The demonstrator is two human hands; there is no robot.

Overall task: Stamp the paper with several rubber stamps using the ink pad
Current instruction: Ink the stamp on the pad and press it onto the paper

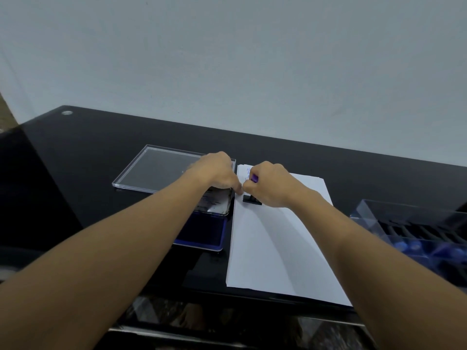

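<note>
Paper (273, 238), a white sheet, lay flat on the black worktop (88, 160) with its long side running away from the person. Near the paper's far left corner stood a rubber stamp (252, 199), its black base down on the sheet and its purple handle top showing above the fingers. The right hand (271, 185) was over that same corner, its grip closed round the stamp's handle with the fingers curled tight. Faint blue marks (246, 173) showed on the paper just beyond the stamp.

The left hand (216, 171) reached to the paper's left edge, its fingertips down at the edge just beside the stamp's base. Its fingers were bent downward, but whether its grip pinched anything or only pressed could not be told from behind.

Just left of the paper sat the ink pad (202, 231), a blue tin with its lid raised, partly under the left forearm. Beyond the ink pad, further left of the paper, lay a clear plastic cover (156, 170), flat on the worktop. Well to the right of the paper stood a transparent stamp box (414, 228) with black slots and blurred blue pieces inside.
</note>
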